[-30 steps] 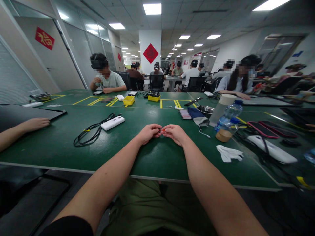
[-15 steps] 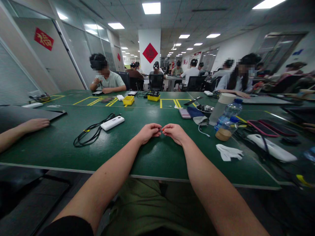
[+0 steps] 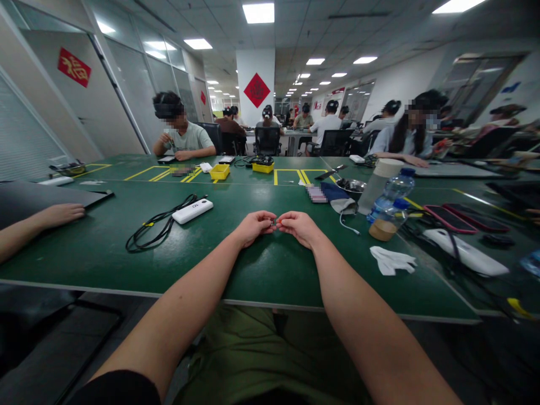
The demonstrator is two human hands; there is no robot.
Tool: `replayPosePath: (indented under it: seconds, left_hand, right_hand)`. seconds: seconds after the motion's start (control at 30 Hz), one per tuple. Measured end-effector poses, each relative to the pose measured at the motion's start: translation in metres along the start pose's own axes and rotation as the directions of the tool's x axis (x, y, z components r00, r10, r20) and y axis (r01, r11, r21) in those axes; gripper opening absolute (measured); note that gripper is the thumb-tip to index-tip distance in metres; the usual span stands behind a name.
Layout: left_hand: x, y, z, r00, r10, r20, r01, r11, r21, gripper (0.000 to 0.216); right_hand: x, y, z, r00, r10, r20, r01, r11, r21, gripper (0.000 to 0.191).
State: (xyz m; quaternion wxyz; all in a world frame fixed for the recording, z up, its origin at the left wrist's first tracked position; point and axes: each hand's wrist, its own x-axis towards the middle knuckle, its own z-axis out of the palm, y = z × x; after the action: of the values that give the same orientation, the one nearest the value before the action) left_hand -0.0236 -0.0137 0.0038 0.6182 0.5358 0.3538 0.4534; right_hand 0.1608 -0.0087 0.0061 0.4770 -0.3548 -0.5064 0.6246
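Just over the green table, my left hand and my right hand meet fingertip to fingertip. The left fingers are pinched on a tiny dark, partly shiny piece, too small to name. A small orange piece shows at the pinched thumb and fingertips of my right hand; its kind cannot be made out. Whether the two pieces touch is unclear. Left of my hands lies a white power bank, with a looped black cable beside it.
At right are a crumpled white tissue, plastic bottles, a metal bowl and phones. Yellow trays stand further back. A neighbour's arm rests at left. Other people sit across the table.
The small dark piece in my left fingertips has turned slightly and shows a shinier side. The orange piece shows less. Both arms stay nearly in place.
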Motion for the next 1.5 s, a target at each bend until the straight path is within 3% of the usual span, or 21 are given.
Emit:
replayPosePath:
  seconds: [0.2,0.5,0.93,1.17,1.5]
  left_hand:
    - [-0.0002,0.0007,0.0013,1.0,0.024,-0.01,-0.023,0.997,0.067,0.029]
    - [-0.0008,0.003,0.0014,0.999,-0.001,-0.032,0.004,0.996,0.087,0.021]
    - [-0.0052,0.0071,0.0046,0.999,0.025,-0.039,-0.022,0.998,0.066,0.024]
    - [-0.0036,0.0071,0.0027,1.0,-0.014,-0.015,0.015,0.999,0.032,0.021]
    - [-0.0012,0.0065,0.0009,0.998,-0.061,-0.007,0.061,0.997,-0.055,0.019]
  right_hand:
    - [-0.0009,-0.0006,0.0017,1.0,0.017,-0.018,-0.017,1.0,-0.023,0.011]
    - [0.0005,-0.0003,0.0021,0.998,0.047,-0.044,-0.048,0.999,-0.013,0.014]
    - [-0.0009,-0.0008,0.0023,1.0,0.005,-0.012,-0.005,1.0,-0.008,0.016]
    - [-0.0026,-0.0006,0.0037,1.0,-0.005,-0.012,0.005,0.999,-0.051,0.019]
    - [0.0004,-0.0009,0.0011,0.999,0.041,-0.034,-0.041,0.999,0.0,0.01]
